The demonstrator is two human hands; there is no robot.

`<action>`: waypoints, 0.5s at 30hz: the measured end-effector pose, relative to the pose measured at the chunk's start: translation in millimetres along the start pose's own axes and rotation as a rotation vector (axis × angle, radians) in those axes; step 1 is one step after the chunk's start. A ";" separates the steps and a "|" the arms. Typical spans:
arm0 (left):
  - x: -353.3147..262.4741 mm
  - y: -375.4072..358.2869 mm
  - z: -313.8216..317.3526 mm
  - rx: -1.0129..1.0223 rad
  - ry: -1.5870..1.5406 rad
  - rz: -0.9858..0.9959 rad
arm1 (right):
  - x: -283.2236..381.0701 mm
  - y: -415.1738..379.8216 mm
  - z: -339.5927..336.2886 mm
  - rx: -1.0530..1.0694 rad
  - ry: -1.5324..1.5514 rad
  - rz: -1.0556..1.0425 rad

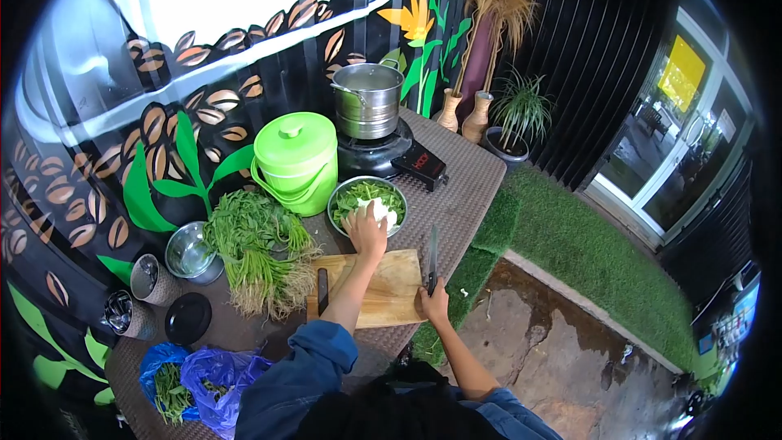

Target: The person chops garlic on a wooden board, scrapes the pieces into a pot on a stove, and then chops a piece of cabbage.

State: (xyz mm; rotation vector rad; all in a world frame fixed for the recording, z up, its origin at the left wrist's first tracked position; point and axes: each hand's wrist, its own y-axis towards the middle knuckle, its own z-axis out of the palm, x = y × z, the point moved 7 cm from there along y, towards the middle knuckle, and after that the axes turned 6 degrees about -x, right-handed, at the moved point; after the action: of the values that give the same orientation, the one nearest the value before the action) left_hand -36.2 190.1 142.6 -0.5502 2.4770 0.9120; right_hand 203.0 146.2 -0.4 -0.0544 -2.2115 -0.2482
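My left hand (366, 234) reaches over a metal bowl (333, 216) of cut green leaves (366, 192), its fingers curled on something white (383, 212) that I cannot make out. In my right hand (434, 301) is a knife (433, 257) with a dark handle, its blade pointing away from me past the board's right edge. A wooden cutting board (391, 285) lies between my arms, touching the right hand. On its left side is a dark slot (322, 289). Left of the board rests a big bunch of leafy greens (261, 236) with roots attached.
A green lidded bucket (297, 163) stands behind the bowl, beside a steel pot (368, 102) on a black stove (375, 151). At left are a clear bowl (193, 251), two cups, a black lid (188, 318) and purple bags (220, 383). The table edge (481, 212) runs along the right.
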 end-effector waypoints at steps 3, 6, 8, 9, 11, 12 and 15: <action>-0.1 0.9 4.3 -0.062 -0.156 0.032 | -1.1 7.2 -6.2 0.076 0.116 -0.073; -7.8 -4.3 -7.2 -0.209 -0.379 0.041 | -17.3 16.2 2.4 0.250 0.232 0.047; -16.6 -8.0 -21.7 -0.208 -0.604 0.131 | -13.5 15.7 -3.1 0.242 0.180 0.002; -19.0 -14.3 -27.4 -0.218 -0.660 0.124 | -14.9 13.5 -1.1 0.226 0.286 0.007; -11.7 -31.6 -25.1 -0.172 -0.807 0.028 | -19.9 8.8 -0.2 0.199 0.347 -0.033; -7.0 -41.8 -23.8 -0.127 -0.956 -0.073 | -18.6 6.2 -1.7 0.203 0.346 -0.028; 2.4 -74.5 -32.3 -0.081 -1.190 -0.177 | -9.8 1.7 -7.9 0.288 0.417 0.070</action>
State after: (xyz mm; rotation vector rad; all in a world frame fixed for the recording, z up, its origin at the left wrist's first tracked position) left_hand -9.2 115.3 126.0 -0.1388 1.3018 0.8870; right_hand 215.5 146.8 -3.2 0.0722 -1.8056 0.0947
